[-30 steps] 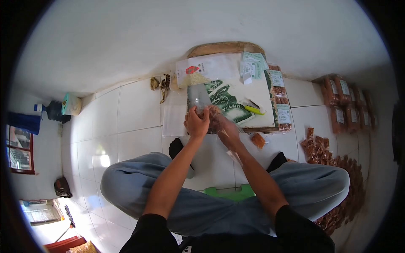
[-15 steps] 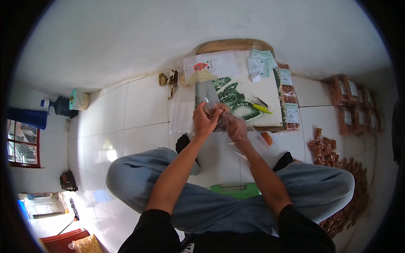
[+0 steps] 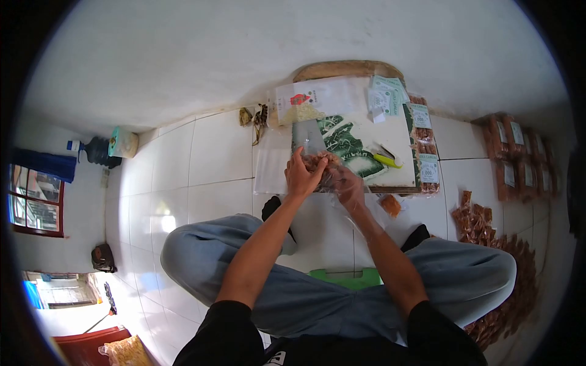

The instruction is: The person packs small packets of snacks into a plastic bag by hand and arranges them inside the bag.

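Both hands meet at the near edge of a low board [image 3: 397,134] with a green and white top. My left hand [image 3: 303,175] is closed round the left side of a clear plastic bag [image 3: 326,163] with reddish-brown pieces inside. On the bag's right side, my right hand [image 3: 348,188] is closed too, partly covered by loose clear plastic. Just beyond them lies a grey flat sheet or blade [image 3: 308,135]. A yellow-green handled tool [image 3: 387,160] rests on the board to the right.
Printed labels [image 3: 386,97] and a clear bag [image 3: 296,113] lie on the board's far side. Labelled packs [image 3: 428,174] line its right edge. More packs [image 3: 519,177] stand by the wall, with small brown packets [image 3: 473,219] nearer. A small orange packet [image 3: 390,206] is beside my right wrist.
The whole view has shifted slightly, so the scene sits a little further right. My hands still hold the bag, pressed closer together around it.
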The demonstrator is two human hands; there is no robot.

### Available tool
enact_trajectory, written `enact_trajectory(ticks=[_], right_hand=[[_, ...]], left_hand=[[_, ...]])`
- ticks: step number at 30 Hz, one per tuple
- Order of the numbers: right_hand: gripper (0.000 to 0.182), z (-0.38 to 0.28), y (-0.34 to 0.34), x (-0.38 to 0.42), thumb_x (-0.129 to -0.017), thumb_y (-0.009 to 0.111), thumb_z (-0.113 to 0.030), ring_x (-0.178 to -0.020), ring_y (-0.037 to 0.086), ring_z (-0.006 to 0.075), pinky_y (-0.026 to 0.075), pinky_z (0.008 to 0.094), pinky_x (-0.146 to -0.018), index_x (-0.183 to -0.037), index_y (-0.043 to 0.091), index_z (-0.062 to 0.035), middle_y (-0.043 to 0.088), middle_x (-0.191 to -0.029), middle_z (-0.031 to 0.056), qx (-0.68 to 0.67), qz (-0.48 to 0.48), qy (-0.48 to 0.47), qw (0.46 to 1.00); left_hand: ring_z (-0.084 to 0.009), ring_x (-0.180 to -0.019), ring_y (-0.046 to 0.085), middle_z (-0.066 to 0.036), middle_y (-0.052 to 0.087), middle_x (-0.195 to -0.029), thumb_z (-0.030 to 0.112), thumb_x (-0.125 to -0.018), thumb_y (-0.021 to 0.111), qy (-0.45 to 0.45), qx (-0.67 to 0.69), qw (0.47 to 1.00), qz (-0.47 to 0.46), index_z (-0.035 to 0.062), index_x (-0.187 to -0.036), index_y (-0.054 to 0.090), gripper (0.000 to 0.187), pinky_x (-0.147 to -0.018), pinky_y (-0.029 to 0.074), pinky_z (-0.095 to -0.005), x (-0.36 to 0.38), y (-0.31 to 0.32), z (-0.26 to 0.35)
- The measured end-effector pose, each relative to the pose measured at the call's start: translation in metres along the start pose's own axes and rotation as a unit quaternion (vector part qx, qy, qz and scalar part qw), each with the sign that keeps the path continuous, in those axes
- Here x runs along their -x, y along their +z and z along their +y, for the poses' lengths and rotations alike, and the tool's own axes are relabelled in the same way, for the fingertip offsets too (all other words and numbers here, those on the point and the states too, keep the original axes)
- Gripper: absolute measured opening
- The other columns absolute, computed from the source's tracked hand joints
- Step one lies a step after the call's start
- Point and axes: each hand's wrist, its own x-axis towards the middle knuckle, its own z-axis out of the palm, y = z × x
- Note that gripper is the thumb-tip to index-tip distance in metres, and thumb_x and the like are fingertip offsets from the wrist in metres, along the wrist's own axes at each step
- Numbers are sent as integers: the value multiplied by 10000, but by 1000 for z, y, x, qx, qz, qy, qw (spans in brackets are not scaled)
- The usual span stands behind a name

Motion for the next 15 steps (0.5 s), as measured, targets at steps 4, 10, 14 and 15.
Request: enact_trajectory(ticks=[4, 10, 14, 15], right_hand=[[394, 4, 4, 3, -898, 589, -115, -717, 666, 378, 524, 409, -651, -1285, 552, -51, 680, -813, 195, 112, 27, 77, 990], [439, 28, 19, -3, -891, 533, -52, -617, 667, 237, 494, 333, -495, -1330, 527, -54, 688, -752, 138, 11, 13, 103, 995], [478, 42, 23, -5, -864, 470, 39, -573, 618, 141, 445, 289, -409, -1336, 518, -17, 657, -729, 82, -107, -10, 105, 989], [467, 47, 23, -6, -862, 474, 39, -556, 602, 135, 431, 276, -410, -1327, 514, 10, 657, -744, 79, -293, -14, 150, 944]], left_hand=[[-383, -1239, 440, -230, 492, -1301, 620, -808, 647, 16, -6, 1000, -1, 1, -1384, 379, 886, -1066, 308, -499, 3, 3, -2], [-389, -1195, 456, -231, 504, -1258, 558, -794, 707, 123, -3, 992, 18, -12, -1376, 388, 874, -1056, 319, -496, 2, 9, -13], [-395, -1236, 454, -254, 487, -1310, 507, -786, 751, 113, -1, 994, -2, -41, -1384, 381, 891, -1056, 351, -469, 3, 3, -9], [-393, -1229, 458, -253, 484, -1306, 502, -788, 752, 112, 4, 994, -8, -42, -1385, 378, 890, -1051, 358, -467, 3, 3, -8]])
